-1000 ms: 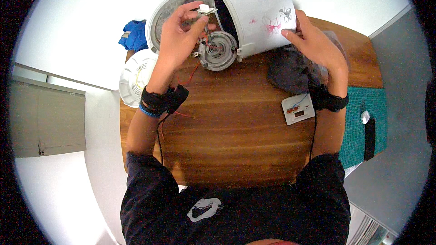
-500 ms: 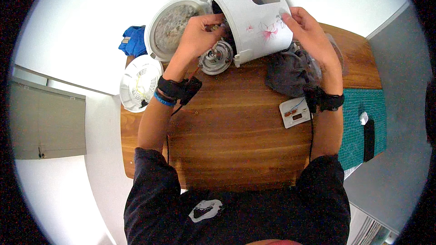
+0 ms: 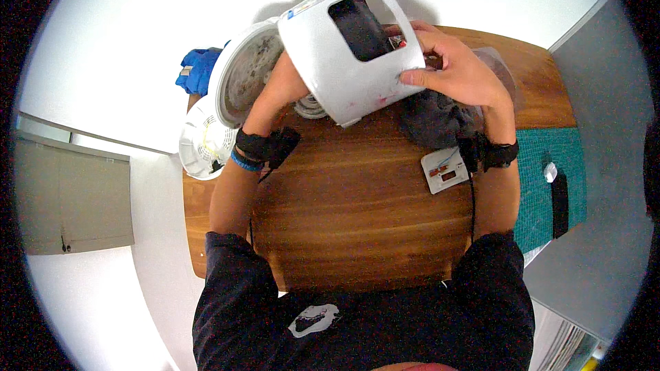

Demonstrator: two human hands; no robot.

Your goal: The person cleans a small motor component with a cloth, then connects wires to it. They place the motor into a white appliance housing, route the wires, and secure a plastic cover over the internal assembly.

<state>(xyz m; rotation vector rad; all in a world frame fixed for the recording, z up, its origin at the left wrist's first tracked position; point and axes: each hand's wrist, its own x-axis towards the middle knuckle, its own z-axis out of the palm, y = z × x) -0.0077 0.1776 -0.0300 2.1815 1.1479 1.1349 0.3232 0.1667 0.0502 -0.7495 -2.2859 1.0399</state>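
A white rice cooker housing (image 3: 323,41) with a faded pink flower print is tipped on its side above the far part of the table, its large cut-out turned up toward me. My right hand (image 3: 450,65) grips the right-hand rim, thumb on the outer wall and fingers reaching inside. My left hand (image 3: 285,86) goes in at the opposite end, its fingers hidden by the housing. A round grey metal heating plate (image 3: 309,106) shows partly below that end. Close behind my left hand stands the round lid (image 3: 227,89), its inner face stained.
A white slotted base cover (image 3: 199,141) and a blue cloth (image 3: 199,72) are at the left. Dark grey fabric (image 3: 436,120) and a small white panel with wires (image 3: 443,170) sit near my right forearm. A green cutting mat (image 3: 540,196) covers the table's right side.
The housing has turned, bringing its cut-out toward me and the flower print lower. My left hand is now mostly behind its wall, and my right hand has shifted down slightly on the rim.
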